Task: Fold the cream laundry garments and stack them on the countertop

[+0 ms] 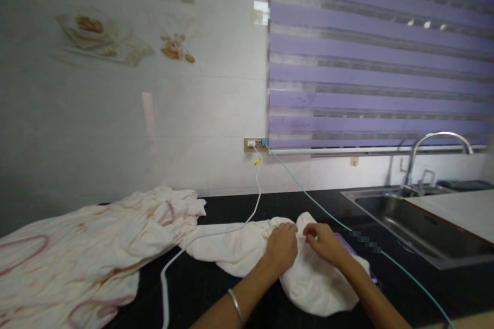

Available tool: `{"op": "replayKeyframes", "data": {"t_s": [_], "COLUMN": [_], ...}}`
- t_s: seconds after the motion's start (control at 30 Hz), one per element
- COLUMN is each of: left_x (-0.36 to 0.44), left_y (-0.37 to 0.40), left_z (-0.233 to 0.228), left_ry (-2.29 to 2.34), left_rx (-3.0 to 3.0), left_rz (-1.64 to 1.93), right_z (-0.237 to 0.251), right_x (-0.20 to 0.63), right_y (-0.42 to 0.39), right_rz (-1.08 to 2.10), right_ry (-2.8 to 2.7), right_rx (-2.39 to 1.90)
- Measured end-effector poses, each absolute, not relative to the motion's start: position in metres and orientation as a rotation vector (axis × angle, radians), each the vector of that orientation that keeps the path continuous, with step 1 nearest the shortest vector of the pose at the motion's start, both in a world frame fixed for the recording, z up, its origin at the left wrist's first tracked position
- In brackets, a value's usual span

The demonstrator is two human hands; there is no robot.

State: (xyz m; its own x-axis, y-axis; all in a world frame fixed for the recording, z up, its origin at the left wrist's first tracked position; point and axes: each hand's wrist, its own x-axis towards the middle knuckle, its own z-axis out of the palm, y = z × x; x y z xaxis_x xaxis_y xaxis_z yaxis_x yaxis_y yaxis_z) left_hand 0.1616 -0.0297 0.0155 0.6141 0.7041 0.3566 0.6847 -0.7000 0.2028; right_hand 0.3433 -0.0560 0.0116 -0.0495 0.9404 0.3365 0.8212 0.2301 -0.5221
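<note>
A cream-white cloth (316, 282) lies bunched on the black counter under both of my hands. From it a narrower stretch runs left to a large crumpled heap of the same pale fabric (116, 241) with pinkish bands. My left hand (283, 247), with a silver bangle on the wrist, is closed on a gathered fold. Close by on the right, my right hand (326, 241) has curled fingers pinching the cloth, and a small peak of fabric rises between the hands. A purple-edged flat object (345, 243) is partly covered by the cloth and my right arm.
A white cord (216, 231) crosses over the fabric from the wall socket (255, 144). A green cable (301, 185) runs from the socket past my right arm. The steel sink (417, 226) and curved tap (440, 136) stand at the right. A purple striped blind (370, 61) hangs behind.
</note>
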Motion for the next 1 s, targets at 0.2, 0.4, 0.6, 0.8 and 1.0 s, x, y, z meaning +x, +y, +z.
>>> {"op": "replayKeyframes", "data": {"t_s": [0.2, 0.4, 0.6, 0.8, 1.0], "left_x": [0.206, 0.26, 0.274, 0.293, 0.279], "left_y": [-0.087, -0.107, -0.105, -0.109, -0.116], "left_z": [0.003, -0.028, -0.052, -0.076, -0.054], "left_ry": [1.027, 0.935, 1.089, 1.07, 1.243], "left_rx": [2.822, 2.802, 2.634, 2.521, 2.452], "left_rz": [0.629, 0.45, 0.424, 0.342, 0.238], "right_z": [0.0, -0.013, -0.02, -0.024, -0.024], "right_x": [0.392, 0.403, 0.412, 0.42, 0.44], "right_y": [0.018, 0.052, 0.066, 0.084, 0.088], "right_rz": [0.011, 0.072, 0.117, 0.147, 0.101], "right_ry": [-1.84, -1.9, -1.915, -1.911, -1.791], "right_rx": [-1.889, -1.878, -1.848, -1.816, -1.814]}}
